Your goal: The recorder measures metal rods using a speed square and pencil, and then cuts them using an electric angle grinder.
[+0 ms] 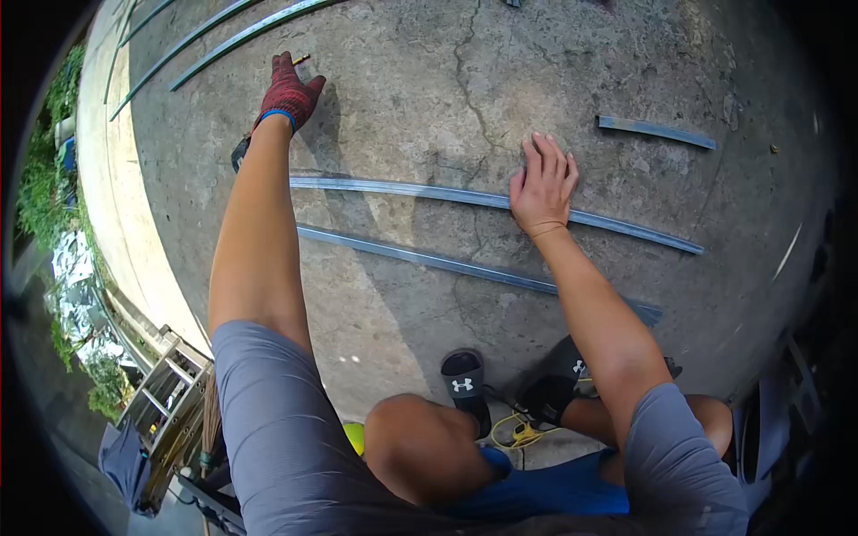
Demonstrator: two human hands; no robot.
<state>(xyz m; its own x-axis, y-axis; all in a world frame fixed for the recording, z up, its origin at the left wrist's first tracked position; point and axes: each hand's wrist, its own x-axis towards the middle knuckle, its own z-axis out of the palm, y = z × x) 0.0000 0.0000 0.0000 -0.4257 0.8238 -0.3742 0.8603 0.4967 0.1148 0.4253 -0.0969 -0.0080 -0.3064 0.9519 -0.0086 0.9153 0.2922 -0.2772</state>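
My left hand (293, 92), in a red and dark knit glove with a blue cuff, reaches far forward over the concrete. Its fingers are extended and the thumb is apart. A small yellow-and-black stick-like piece (302, 60) lies right by the fingertips, too small to name surely. My bare right hand (543, 183) is spread with its palm side down, its heel over a long metal channel (420, 191). A second metal channel (429, 259) runs nearer to me, partly hidden under my right forearm. My left forearm covers the left ends of both channels.
A short metal channel piece (657, 131) lies far right. Several long metal strips (241, 37) lie far left. A dark object (239, 154) is half hidden behind my left forearm. Yellow cord (520, 434) lies by my sandals (462, 380). A ladder (174, 384) sits at left.
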